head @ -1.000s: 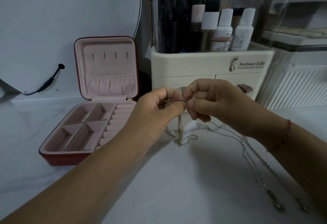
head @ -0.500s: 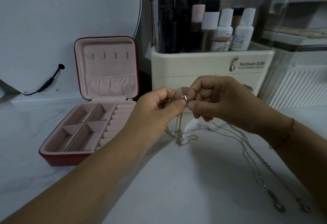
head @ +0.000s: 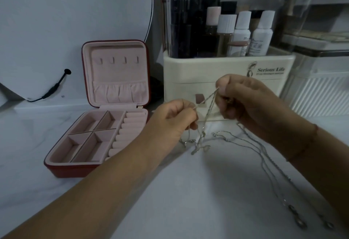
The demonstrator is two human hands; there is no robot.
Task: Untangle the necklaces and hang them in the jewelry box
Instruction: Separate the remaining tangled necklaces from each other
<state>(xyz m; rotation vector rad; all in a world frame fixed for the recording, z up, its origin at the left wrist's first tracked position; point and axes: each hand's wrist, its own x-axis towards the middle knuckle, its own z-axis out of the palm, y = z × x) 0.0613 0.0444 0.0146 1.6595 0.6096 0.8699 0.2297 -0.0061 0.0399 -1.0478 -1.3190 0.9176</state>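
Over pale desk (head: pixel 188 191), left hand (head: pixel 173 123) and right hand (head: pixel 251 104) apart, each pinching tangled necklaces (head: pixel 206 98) taut to loosen the knot, jewelry box (head: pixel 75 170) open at left.

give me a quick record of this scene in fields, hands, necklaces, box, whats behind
left hand: pinches a thin chain strand
right hand: pinches strands higher up
necklaces: silver chains, one strand taut between the hands, the rest trailing on the table
jewelry box: open, lid upright, hooks bare
behind: cream organizer holding bottles
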